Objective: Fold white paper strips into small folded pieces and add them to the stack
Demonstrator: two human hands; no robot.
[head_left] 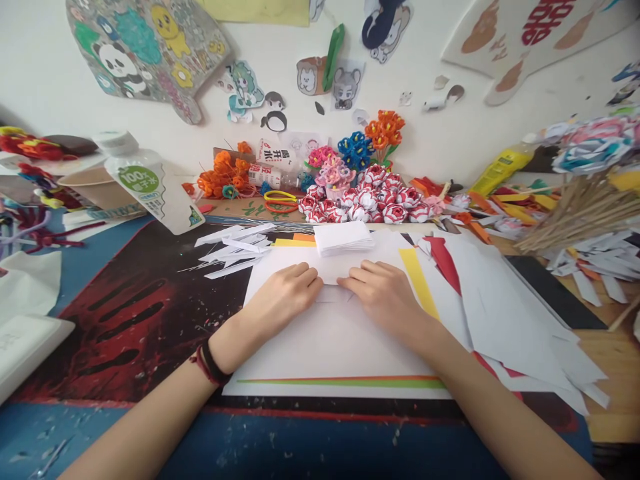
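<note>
My two bare arms point(505, 413) come closest, and the bottom of the view cuts them off. Under them is a blue table cover point(280, 440). Dark bands point(213, 363) go round my left wrist. A white box point(30, 353) on the left is cut off by the side.

Then comes a pile of big white sheets point(340, 353), with a thin green and orange edge point(345, 383) peeking out at the front. My arms hide some of its sides.

On top of the pile, my left hand point(287, 293) and right hand point(380, 293) are both curled up, with a small gap between them. They touch a white paper point(333, 294). I can't tell if I'm pinching it or just pushing down, because my fingertips are tucked out of sight. The paper is flat, plain and thin. Only a bit shows between my hands, and its ends are hard to find, white on white.

Just past my hands is a little stack of white paper point(344, 239). White strips point(237, 247) lie messily to its left. Farther back are red and white flowers point(380, 200), bunched so tight that some hide others, and then the wall point(275, 60).
</note>
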